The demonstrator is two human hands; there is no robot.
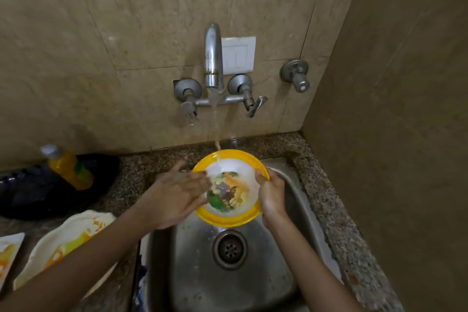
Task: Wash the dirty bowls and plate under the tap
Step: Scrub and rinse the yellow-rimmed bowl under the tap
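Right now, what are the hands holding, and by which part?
The right hand grips the bowl by its right rim, thumb over the edge. The left hand only touches its left inner side with flat, blurred fingers.

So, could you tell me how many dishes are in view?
3: a yellow-rimmed bowl held over the sink, a cream plate on the counter left of it, another dish at the left edge. Others may be hidden.

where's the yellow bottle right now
Head view, left side: the yellow bottle sits tilted on a black bag on the counter, left of the sink.
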